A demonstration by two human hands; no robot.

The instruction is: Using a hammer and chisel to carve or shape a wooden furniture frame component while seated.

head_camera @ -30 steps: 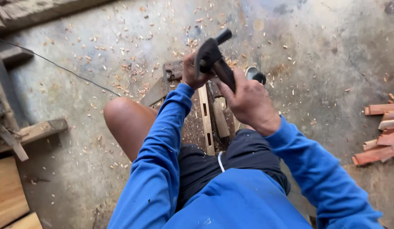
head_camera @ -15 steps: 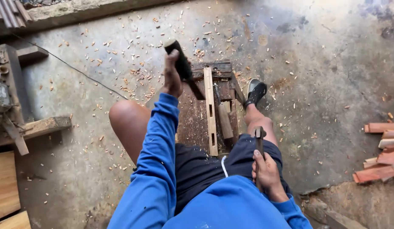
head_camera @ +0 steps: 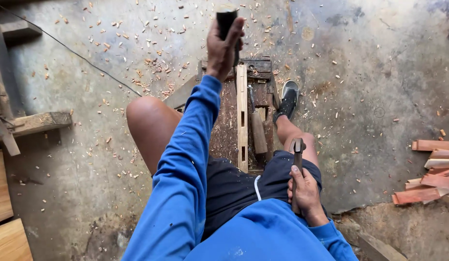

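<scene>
floor: grey concrete (head_camera: 379, 72) with wood chips all over.
left hand: left hand (head_camera: 223, 46) is up high, fingers wrapped tight round a black tool (head_camera: 226, 20).
right hand: right hand (head_camera: 306, 193) by the lap, fingers closed round a hammer (head_camera: 297, 150), head above them.
bench: wooden strip (head_camera: 242, 116) with slots lies past the fingers, between the knees.

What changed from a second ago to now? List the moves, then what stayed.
The hands parted: the right hand let go of the dark block and dropped to the thigh, now gripping a hammer. The left hand kept its grip on the block and stretched further out over the bench. The slotted wooden strip and the chisel stayed on the bench.
</scene>
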